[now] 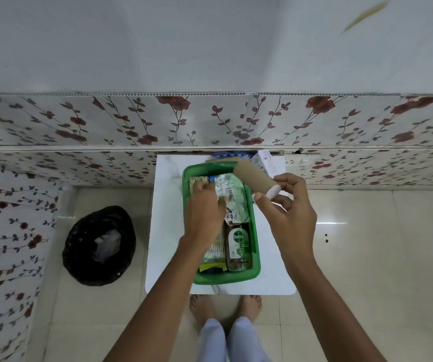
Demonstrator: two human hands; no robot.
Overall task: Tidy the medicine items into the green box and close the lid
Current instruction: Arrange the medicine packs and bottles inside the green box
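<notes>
A wall covered in white panels printed with red flowers and grey leafy vines runs across the back and down the left side, above a floor of glossy cream tiles. Against the back wall stands a small white square table, and the person's two bare feet are planted just in front of its near edge. On the floor to the left of the table sits a round bin lined with a black plastic bag. The green rectangular plastic box lies open in the middle of the table, its long side running away from the person; no lid can be made out on it. Inside, a brown Dettol bottle lies along the right wall at the near end, silver foil tablet strips fill the far half, and a clear packet of cotton buds lies left of the bottle. The left hand reaches down into the box with its fingers curled onto the foil strips and the packets beside them. The right hand is raised above the box's far right corner, fingers closed around a tan roll of bandage with a white end. Behind the roll, at the table's far edge, stands a small white carton.
</notes>
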